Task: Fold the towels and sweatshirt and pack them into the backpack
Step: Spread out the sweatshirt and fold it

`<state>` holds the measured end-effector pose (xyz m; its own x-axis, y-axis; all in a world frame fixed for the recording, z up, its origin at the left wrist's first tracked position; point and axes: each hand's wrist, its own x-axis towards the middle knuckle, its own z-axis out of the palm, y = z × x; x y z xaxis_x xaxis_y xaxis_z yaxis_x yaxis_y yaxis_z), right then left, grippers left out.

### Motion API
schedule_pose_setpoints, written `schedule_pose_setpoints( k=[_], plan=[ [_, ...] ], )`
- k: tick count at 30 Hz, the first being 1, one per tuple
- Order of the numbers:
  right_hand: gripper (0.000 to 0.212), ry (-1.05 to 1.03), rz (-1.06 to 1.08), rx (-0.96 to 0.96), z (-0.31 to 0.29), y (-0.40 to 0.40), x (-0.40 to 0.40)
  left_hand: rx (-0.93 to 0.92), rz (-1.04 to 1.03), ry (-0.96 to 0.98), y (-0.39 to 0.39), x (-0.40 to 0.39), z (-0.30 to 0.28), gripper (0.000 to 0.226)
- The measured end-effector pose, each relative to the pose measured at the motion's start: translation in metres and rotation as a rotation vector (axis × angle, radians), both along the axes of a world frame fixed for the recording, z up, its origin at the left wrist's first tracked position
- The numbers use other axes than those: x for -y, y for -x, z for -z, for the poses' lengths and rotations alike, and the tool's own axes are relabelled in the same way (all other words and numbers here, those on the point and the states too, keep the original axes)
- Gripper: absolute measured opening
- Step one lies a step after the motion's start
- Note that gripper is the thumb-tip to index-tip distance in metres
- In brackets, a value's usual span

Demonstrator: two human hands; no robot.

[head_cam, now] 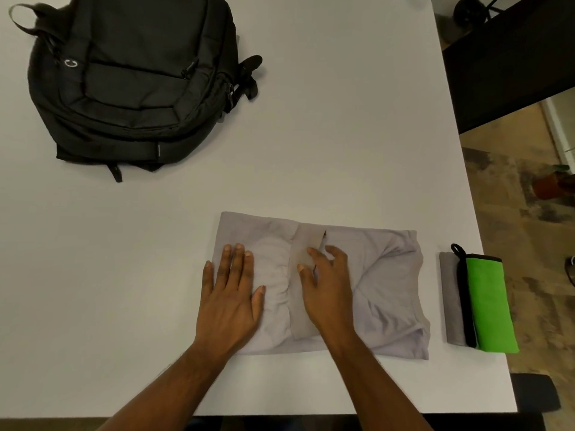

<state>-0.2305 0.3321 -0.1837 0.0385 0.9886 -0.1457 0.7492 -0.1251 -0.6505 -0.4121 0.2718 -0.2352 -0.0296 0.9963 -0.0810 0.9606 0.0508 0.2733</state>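
Sweatshirt point(389, 281), pale grey and partly folded into a rough rectangle, lies at the near edge of the white worktop point(326, 119); the left hand point(231, 293) rests flat on its left part, fingers straight and together, palm down on the cloth; the right hand point(326, 284) sits on the middle, fingers spread and slightly bent over the ribbed hem band point(300, 293) that runs across the bundle, touching rather than gripping as far as can be seen. Just beside the sweatshirt on the right, apart from it, lie the folded towels point(485, 303), grey beneath, green on top with a black edge and loop, close to the worktop's right edge; the black backpack point(130, 79) lies well apart at the far left, and its zips look closed, though that is hard to tell.

Judging from this, the fold is near done but loose; the right side is rumpled and bulges, so lifting it with one hand could let it spring open; the towels could slip off the worktop if nudged; the backpack probably needs opening before anything goes in.
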Motion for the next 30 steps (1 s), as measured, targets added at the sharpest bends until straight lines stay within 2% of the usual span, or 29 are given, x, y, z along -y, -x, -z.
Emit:
schedule_pose_setpoints(
  k=[1, 3, 6, 11, 17, 25, 30],
  plan=[
    [0.034, -0.126, 0.008, 0.138, -0.004, 0.006, 0.000, 0.015, 0.009, -0.016, -0.003, -0.004, -0.004, 0.068],
    [0.041, -0.273, -0.086, 0.276, -0.006, 0.023, -0.001, 0.050, 0.050, -0.055, -0.010, -0.015, -0.011, 0.066],
    [0.051, -0.241, -0.316, 0.363, 0.011, 0.046, -0.001, 0.064, 0.149, -0.037, -0.015, -0.033, -0.006, 0.069],
    [0.059, -0.106, -0.363, 0.542, 0.041, 0.035, -0.009, -0.003, 0.154, 0.059, -0.002, -0.046, 0.018, 0.064],
    [0.061, -0.071, -0.343, 0.563, 0.051, 0.029, -0.007, -0.006, 0.131, 0.031, -0.003, -0.047, 0.019, 0.070],
    [0.064, -0.035, -0.359, 0.556, 0.052, 0.029, -0.012, -0.006, 0.124, 0.047, -0.003, -0.047, 0.019, 0.066],
    [0.065, -0.047, -0.393, 0.604, 0.041, 0.032, -0.014, 0.012, 0.087, 0.013, -0.012, -0.019, 0.007, 0.068]
  ],
)
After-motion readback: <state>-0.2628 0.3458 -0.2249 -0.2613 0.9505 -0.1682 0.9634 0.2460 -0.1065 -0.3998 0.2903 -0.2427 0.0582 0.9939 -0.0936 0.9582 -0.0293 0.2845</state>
